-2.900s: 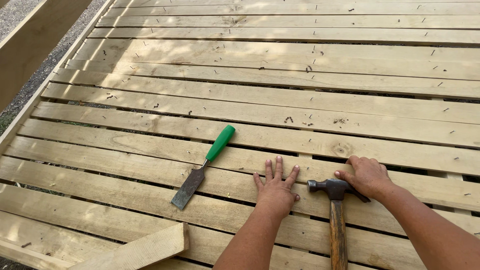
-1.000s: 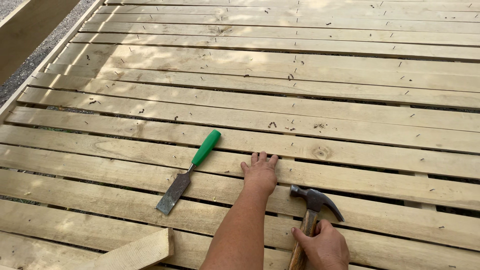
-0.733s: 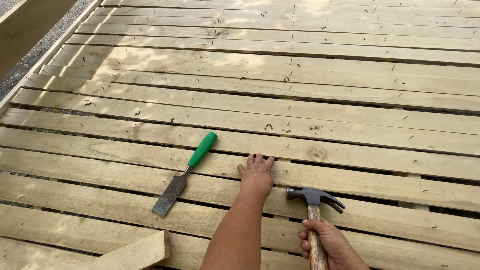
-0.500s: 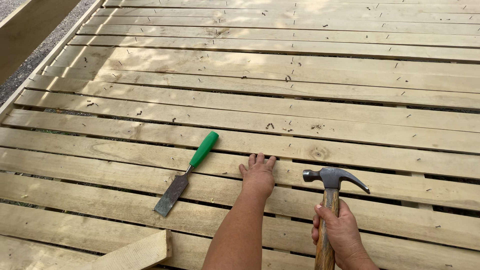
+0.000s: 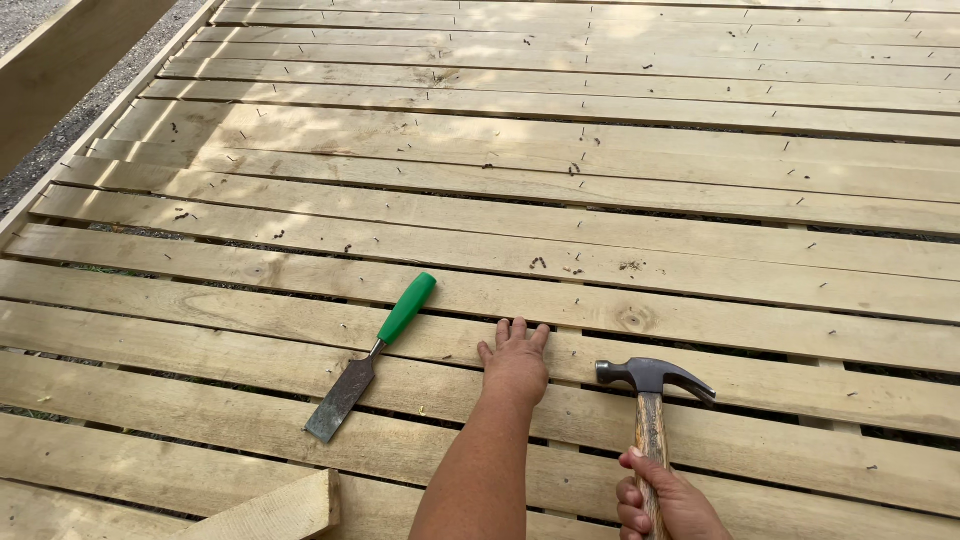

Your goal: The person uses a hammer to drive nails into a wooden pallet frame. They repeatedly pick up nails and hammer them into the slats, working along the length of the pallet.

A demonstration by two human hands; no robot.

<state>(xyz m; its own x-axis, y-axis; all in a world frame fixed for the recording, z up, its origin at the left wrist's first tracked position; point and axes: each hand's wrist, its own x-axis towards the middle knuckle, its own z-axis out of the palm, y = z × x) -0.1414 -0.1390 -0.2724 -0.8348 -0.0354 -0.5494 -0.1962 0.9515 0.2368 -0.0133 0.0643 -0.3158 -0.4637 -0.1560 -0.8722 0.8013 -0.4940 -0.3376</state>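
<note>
My left hand (image 5: 515,362) lies palm down on a pale wooden plank of the slatted deck (image 5: 560,200), fingertips at the gap between two boards. My right hand (image 5: 668,502) grips the wooden handle of a claw hammer (image 5: 651,400), whose steel head is raised just right of the left hand, face toward it. A chisel with a green handle (image 5: 372,354) and a rusty blade lies flat on the boards, a little to the left of my left hand.
A loose offcut of plank (image 5: 270,512) lies at the bottom left. A thick wooden beam (image 5: 60,70) crosses the upper left corner, with gravel ground (image 5: 90,105) beyond the deck's left edge. Small nails dot the boards.
My right hand slid from the hammer's head down to its handle and lifted the hammer upright beside my left hand. The left hand stayed flat on the plank; the chisel did not move.
</note>
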